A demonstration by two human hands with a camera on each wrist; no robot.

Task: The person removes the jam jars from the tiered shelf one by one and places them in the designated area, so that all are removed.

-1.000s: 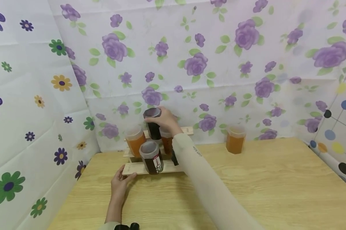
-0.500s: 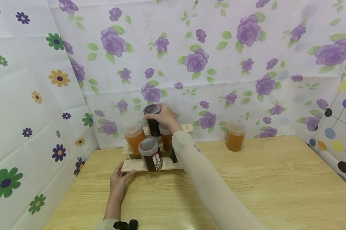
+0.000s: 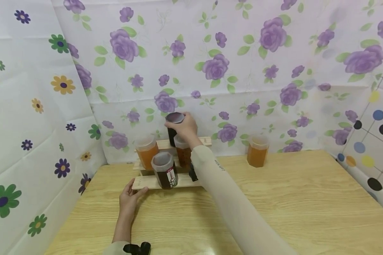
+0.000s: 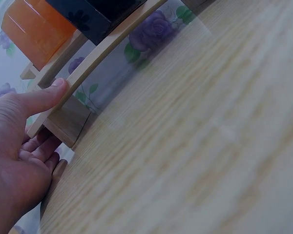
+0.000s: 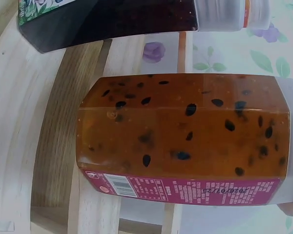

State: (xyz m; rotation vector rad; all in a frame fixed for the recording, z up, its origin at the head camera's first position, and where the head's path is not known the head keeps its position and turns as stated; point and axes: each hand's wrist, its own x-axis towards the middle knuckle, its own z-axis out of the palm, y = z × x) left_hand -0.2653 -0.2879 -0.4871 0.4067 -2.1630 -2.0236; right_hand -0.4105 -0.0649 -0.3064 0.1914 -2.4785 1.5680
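A tall dark jar (image 3: 171, 137) stands at the top shelf of a stepped wooden rack (image 3: 143, 182), gripped near its rim by my right hand (image 3: 189, 128). Below that hand, on the middle step, is an amber jar with black seeds (image 5: 185, 129), close up in the right wrist view. My left hand (image 4: 19, 151) holds the left end of the lowest board, thumb on top and fingers underneath. An orange jar (image 3: 147, 156) sits on the middle step at the left. On the lowest step stands another dark jar (image 3: 166, 173) with a label.
Apart from the rack, an amber jar (image 3: 257, 154) stands on the wood-grain table (image 3: 274, 202) to the right, near the back. Flowered cloth (image 3: 217, 88) hangs right behind the rack, with more patterned cloth at both sides.
My right hand has shifted the dark jar a little to the right along the top shelf. The left hand keeps its hold on the lowest board.
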